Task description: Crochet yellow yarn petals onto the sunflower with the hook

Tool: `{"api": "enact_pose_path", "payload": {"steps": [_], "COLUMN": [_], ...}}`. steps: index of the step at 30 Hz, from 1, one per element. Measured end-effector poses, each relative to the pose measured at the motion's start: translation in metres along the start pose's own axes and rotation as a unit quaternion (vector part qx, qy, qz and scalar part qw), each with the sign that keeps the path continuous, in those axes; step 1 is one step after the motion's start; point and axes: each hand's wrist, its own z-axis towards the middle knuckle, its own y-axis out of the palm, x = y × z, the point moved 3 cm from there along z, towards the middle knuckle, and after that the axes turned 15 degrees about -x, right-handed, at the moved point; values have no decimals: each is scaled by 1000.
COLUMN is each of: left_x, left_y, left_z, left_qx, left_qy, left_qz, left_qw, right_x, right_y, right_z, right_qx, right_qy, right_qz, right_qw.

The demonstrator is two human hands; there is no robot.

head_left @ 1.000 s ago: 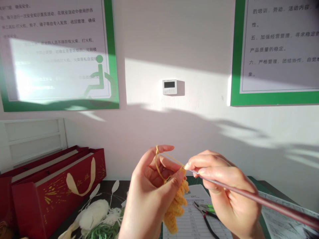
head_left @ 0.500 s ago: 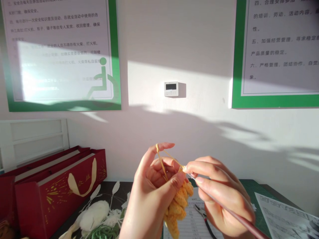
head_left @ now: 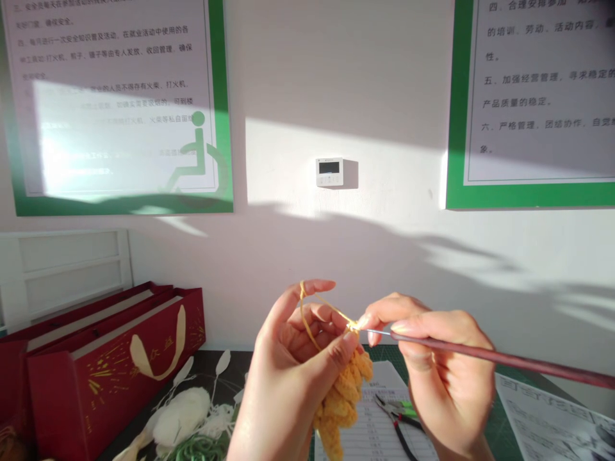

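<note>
Crochet hook (head_left: 500,357) swung level since earlier frame, tip at taut yarn (head_left: 331,305). Right hand (head_left: 444,365) fingers pinch shaft; left hand (head_left: 293,378) fingers grip yellow crocheted piece (head_left: 339,403), held above surface (head_left: 235,360). Stitch seemingly mid-way; next calls for catching yarn, drawing loop through.

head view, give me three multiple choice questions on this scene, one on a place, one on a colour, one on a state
1. Where do the green-handled pliers lie?
A. In a red bag
B. On the printed sheet
C. In a hand

2. What colour is the crocheted piece below the left hand?
A. Green
B. Red
C. Golden yellow

3. How is the crochet hook held?
A. Pinched in the right hand, tip at the yarn
B. Lying flat, untouched
C. Gripped in the left hand

1. B, the pliers rest on the sheet.
2. C, its stitches show yellow.
3. A, the right fingers grip it near the tip.
</note>
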Motion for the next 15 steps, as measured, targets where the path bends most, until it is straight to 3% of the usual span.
{"api": "enact_pose_path", "payload": {"steps": [4, 15], "left_x": [1, 1], "left_y": [1, 5], "left_z": [0, -2], "left_qx": [19, 20], "left_qy": [17, 19], "left_qz": [6, 6], "left_qw": [1000, 1000], "right_x": [-4, -8], "right_y": [0, 0], "right_z": [0, -2], "right_qx": [-41, -64], "right_qy": [-22, -69], "right_qz": [-59, -187], "right_qw": [997, 978]}}
